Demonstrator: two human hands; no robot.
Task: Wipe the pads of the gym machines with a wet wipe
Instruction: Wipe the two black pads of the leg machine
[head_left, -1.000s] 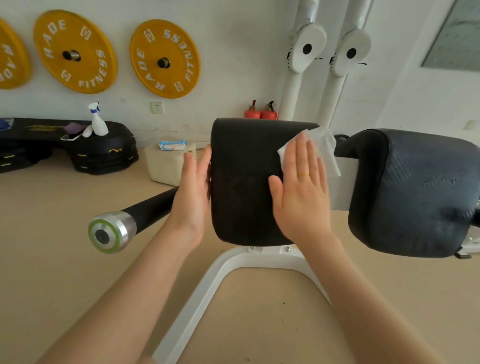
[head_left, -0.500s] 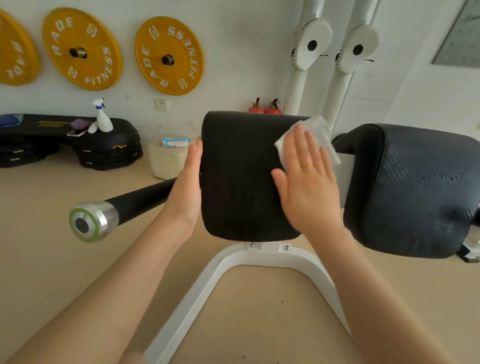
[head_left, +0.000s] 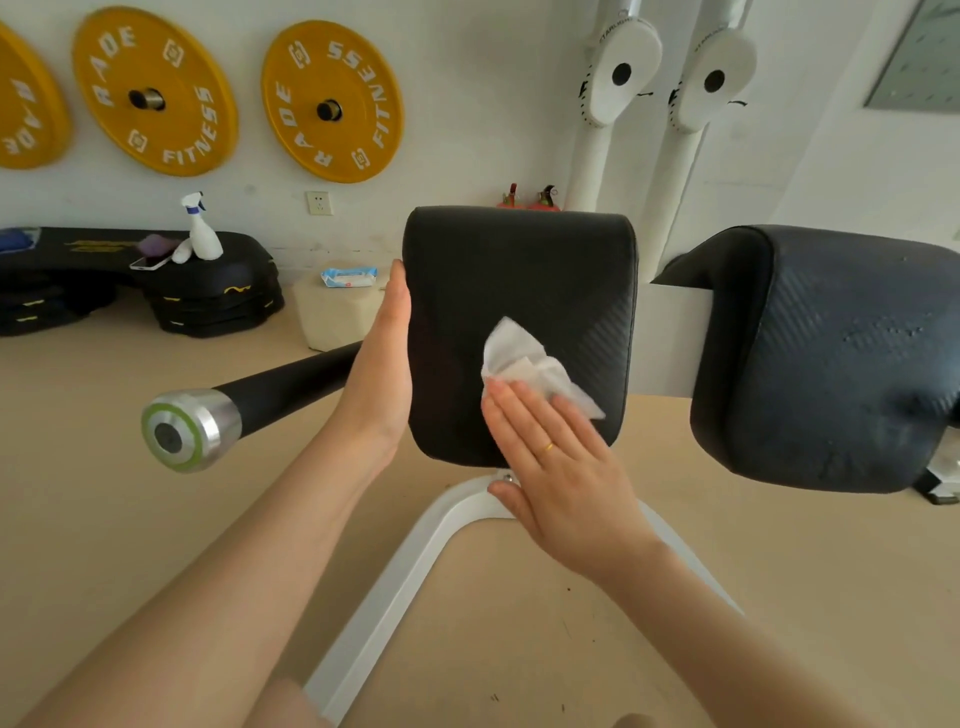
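A black square pad (head_left: 519, 270) stands upright on a white frame (head_left: 410, 582) in the centre of the head view. My right hand (head_left: 561, 467) lies flat against the pad's lower right part and presses a crumpled white wet wipe (head_left: 524, 358) under its fingertips. My left hand (head_left: 384, 364) rests flat along the pad's left edge, fingers straight. A second, larger black pad (head_left: 841, 353) sits to the right on the same machine.
A black handle bar with a silver and green end cap (head_left: 189, 428) sticks out to the left. By the far wall are stacked black step platforms (head_left: 208, 296) with a spray bottle (head_left: 200, 228), a wipes pack (head_left: 348, 276) on a beige block, and yellow plates (head_left: 332, 101).
My right hand has slid the wipe from the pad's upper right corner down to its lower right part. The wipe is now more bunched. My left hand stays on the left edge.
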